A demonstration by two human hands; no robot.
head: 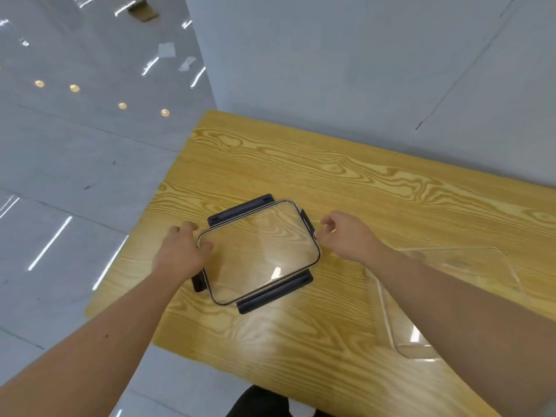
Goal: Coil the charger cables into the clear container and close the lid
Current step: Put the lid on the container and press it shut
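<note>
A clear lid (pixel 258 251) with dark clips on its sides lies flat on the wooden table (pixel 346 182). My left hand (pixel 180 251) grips its left edge, thumb on top and fingers around the rim. My right hand (pixel 346 236) is at the lid's right side, thumb and forefinger curled beside the right clip (pixel 307 221); whether they touch it is unclear. The clear container (pixel 451 266) stands open to the right, partly hidden under my right forearm. No charger cables are in view.
The table's left edge runs just beyond my left hand, with shiny grey floor tiles (pixel 75 176) below. A grey wall (pixel 361 70) stands behind the table. Dark clothing (pixel 258 401) shows at the bottom edge.
</note>
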